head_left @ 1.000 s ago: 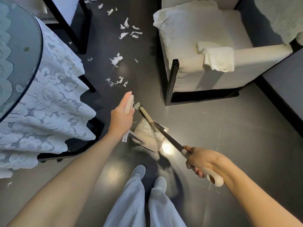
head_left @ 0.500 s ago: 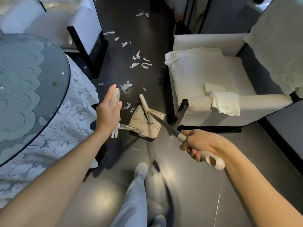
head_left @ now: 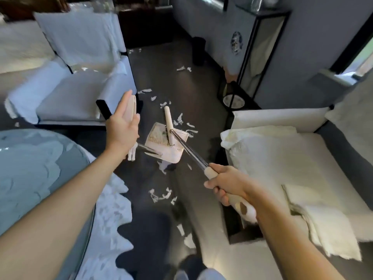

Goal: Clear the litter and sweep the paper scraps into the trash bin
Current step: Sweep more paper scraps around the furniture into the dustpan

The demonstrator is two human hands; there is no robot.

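Dark floor (head_left: 173, 63), paper scraps (head_left: 161, 196), broom (head_left: 168, 122), dustpan (head_left: 159, 141)

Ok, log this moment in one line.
left hand: holds cream plastic dustpan; right hand: grips cream long-handled broom; broom head over dustpan; white paper scraps on floor
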